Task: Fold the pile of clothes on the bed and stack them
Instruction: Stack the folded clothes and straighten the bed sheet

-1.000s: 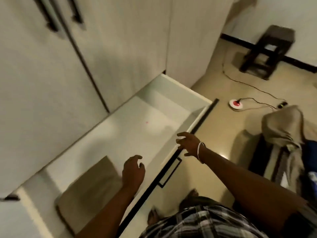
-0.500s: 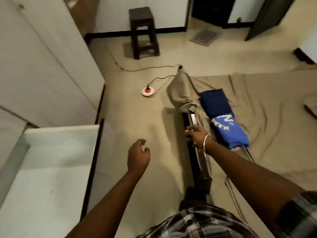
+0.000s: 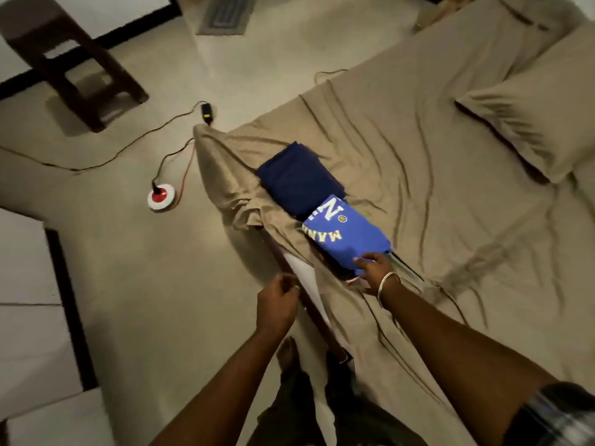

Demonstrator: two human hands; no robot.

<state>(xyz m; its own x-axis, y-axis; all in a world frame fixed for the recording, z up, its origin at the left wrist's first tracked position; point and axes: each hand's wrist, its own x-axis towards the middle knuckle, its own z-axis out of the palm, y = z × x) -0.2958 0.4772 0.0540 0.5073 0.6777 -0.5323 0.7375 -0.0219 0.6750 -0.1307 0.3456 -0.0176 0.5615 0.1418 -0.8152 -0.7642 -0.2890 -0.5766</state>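
Now they've turned from the drawer and the right hand has reached the bright blue printed shirt, fingers on its near edge, can't tell if it's actually gripping yet. Left hand hangs loosely curled, holding nothing. Shirt and a navy folded garment sit side by side at the bed edge, so folding looks done, only these two left to deal with

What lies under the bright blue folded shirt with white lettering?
Under the bright blue folded shirt a dark layer and a pinkish edge show, near the right hand. What they are is covered.
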